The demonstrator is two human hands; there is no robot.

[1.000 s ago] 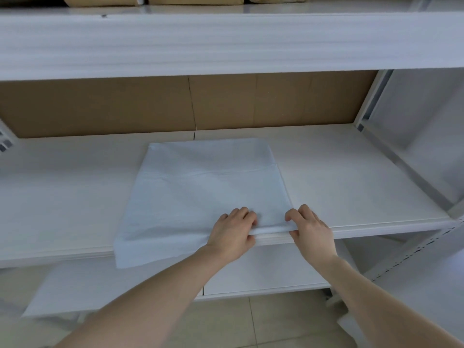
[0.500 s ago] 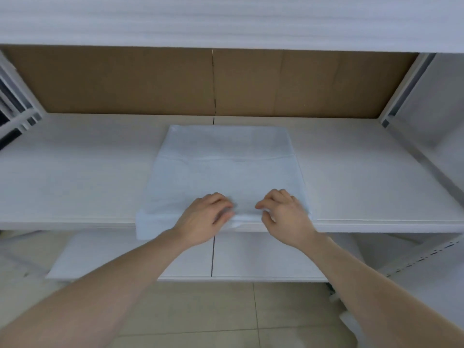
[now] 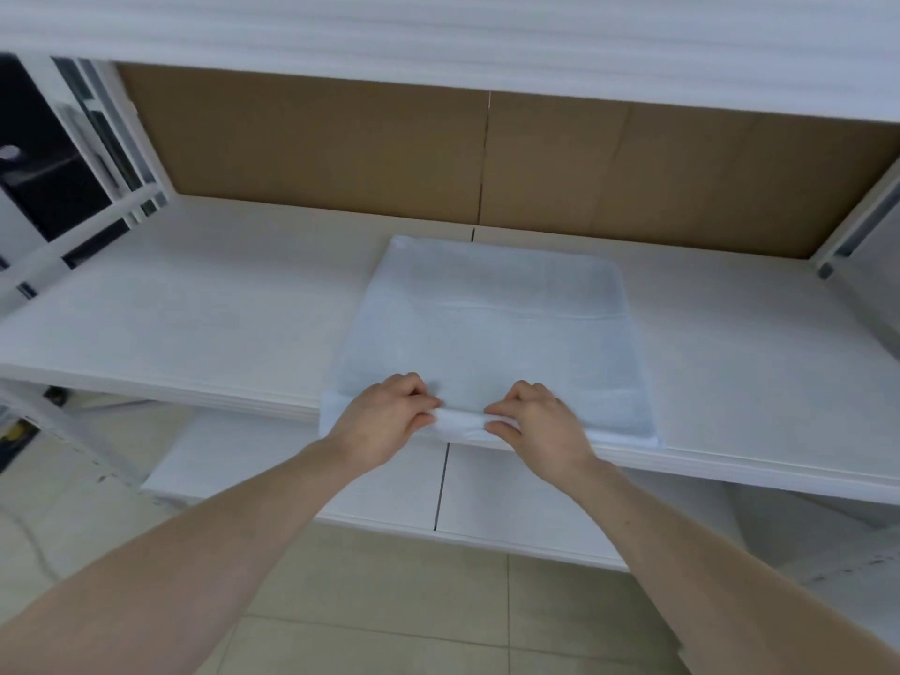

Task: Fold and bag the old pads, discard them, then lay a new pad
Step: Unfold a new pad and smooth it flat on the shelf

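A white shelf [image 3: 195, 324] backed by cardboard [image 3: 311, 148] carries a folded pale pad [image 3: 492, 328] at its front edge, right of centre. The left hand [image 3: 384, 421] and right hand [image 3: 540, 426] sit close together, each pinching the pad's near edge.

Bare shelf [image 3: 195, 309] either side of pad [image 3: 492, 333]; upper shelf [image 3: 438, 36] low overhead

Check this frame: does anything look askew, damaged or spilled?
Nothing spilled or torn. The folded pad overhangs the shelf front edge, where the left hand and right hand pinch it.
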